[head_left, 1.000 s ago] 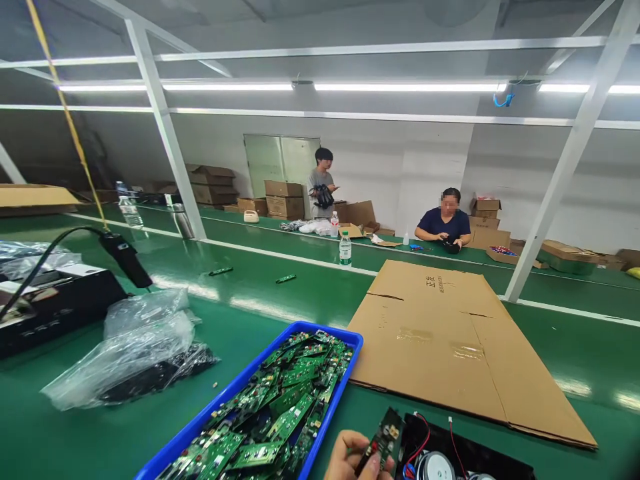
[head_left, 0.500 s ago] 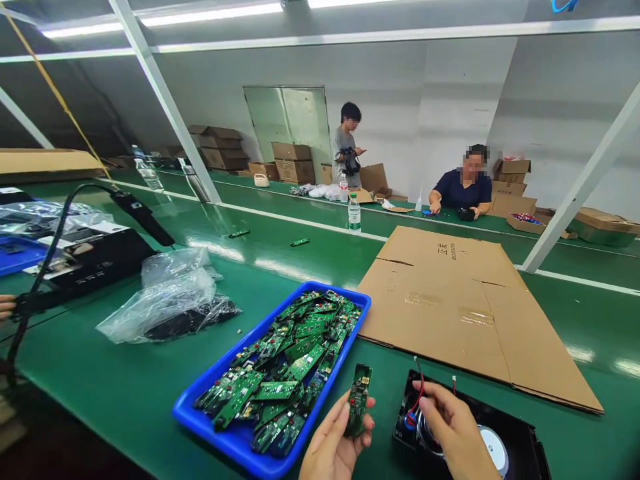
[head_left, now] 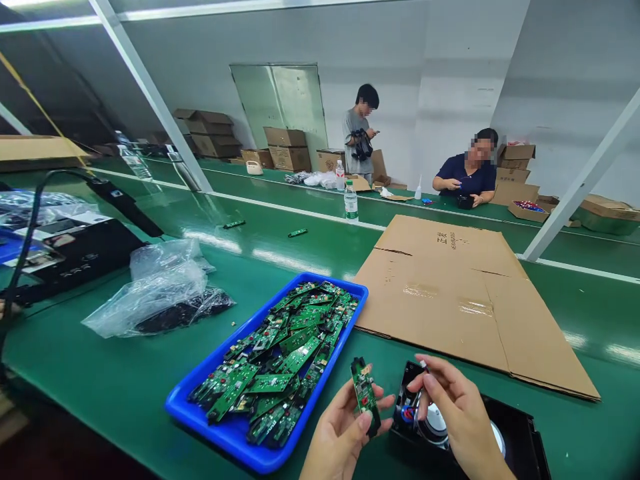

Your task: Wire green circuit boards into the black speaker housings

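My left hand (head_left: 336,437) holds a small green circuit board (head_left: 365,395) upright between thumb and fingers, just right of a blue tray (head_left: 235,433) heaped with several similar green boards. My right hand (head_left: 457,415) rests over a black speaker housing (head_left: 515,440) on the green table and pinches a thin wire end (head_left: 423,365) at its near-left corner. Red and blue wires (head_left: 407,413) and a round silver speaker (head_left: 437,419) show under the right fingers.
A flattened cardboard sheet (head_left: 460,293) lies beyond the housing. Clear plastic bags (head_left: 160,290) and a black device (head_left: 70,253) with a cable sit at left. A water bottle (head_left: 351,201) stands farther back. One person (head_left: 360,130) stands and another (head_left: 467,175) sits at the far bench among cardboard boxes.
The view has tilted down and the hands sit slightly higher in frame. My right hand has come in over the speaker housing and taken the wire end; my left hand brought the board closer to it.
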Available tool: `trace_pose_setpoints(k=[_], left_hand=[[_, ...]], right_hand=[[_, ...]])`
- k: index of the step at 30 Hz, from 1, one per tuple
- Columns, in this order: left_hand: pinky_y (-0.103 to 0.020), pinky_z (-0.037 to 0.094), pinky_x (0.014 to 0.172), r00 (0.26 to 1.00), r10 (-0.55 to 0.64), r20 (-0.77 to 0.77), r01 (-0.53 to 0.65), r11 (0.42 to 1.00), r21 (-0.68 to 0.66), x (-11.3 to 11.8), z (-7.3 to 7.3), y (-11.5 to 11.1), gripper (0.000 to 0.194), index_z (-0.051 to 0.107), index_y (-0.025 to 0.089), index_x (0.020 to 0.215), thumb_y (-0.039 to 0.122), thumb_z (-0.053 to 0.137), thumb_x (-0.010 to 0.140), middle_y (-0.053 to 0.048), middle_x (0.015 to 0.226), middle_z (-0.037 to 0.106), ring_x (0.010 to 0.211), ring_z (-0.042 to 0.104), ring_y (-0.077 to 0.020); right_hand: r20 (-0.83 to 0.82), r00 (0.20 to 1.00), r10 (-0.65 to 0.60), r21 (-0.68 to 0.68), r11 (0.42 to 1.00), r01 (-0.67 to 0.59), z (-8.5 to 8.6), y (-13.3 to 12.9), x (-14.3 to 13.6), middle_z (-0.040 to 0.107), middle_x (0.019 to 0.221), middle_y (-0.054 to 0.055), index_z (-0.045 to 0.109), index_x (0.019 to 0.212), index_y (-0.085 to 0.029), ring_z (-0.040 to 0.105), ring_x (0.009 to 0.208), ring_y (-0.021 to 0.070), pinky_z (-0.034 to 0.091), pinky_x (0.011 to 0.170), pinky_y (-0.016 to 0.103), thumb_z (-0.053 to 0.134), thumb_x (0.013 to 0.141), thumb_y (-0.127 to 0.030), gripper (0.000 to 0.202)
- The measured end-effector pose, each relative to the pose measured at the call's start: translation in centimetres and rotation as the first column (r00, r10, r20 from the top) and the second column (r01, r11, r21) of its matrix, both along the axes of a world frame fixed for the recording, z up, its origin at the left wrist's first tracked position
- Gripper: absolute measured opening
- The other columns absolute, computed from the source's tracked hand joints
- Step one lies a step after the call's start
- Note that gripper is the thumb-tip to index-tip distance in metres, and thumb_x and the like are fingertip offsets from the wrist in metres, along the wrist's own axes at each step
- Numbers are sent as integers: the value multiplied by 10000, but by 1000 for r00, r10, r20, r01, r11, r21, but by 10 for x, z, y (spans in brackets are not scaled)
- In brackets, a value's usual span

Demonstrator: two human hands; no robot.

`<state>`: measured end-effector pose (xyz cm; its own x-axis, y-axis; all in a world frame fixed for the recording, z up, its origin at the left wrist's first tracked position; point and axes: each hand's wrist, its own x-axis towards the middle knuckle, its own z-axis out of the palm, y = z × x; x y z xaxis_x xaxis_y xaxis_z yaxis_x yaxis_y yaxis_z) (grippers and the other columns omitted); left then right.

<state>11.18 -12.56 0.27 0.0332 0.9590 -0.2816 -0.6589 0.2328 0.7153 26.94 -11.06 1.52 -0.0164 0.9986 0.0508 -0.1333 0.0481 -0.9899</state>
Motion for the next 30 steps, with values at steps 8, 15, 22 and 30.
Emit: trace_pose_setpoints(k=[8,15,22,30], left_hand=[[-204,414,447,905,-290,-311,332,939,91,-14,4,11,338,695,130,893,408,697,702,-40,545,608,508,568,-146],[-239,470,549,930,-239,-280,289,945,154,-10,14,8,442,715,150,926,374,809,556,-69,644,663,571,595,-166],[-225,488,523,832,-146,-535,313,920,236,-14,14,18,231,743,176,800,290,770,601,-75,808,631,649,605,-191],[-245,495,657,830,-392,-397,471,874,122,-18,10,21,450,701,149,798,543,733,584,-39,678,675,633,604,-169]], right_hand=[[430,899,-85,255,967,-30,-2,-4,2,628,936,61,617,883,-181,601,779,140,494,673,207,458,915,-383,259],[569,805,-170,407,908,-96,-9,-6,-5,598,996,51,590,880,-194,560,947,151,468,784,232,410,936,-244,195],[578,807,-120,384,913,-139,-7,-8,-10,593,839,17,582,879,-188,563,747,104,452,645,184,408,945,-238,192],[538,753,-379,694,706,-141,-1,-11,-15,538,776,35,534,869,-153,495,691,112,437,605,215,423,944,-142,135]])
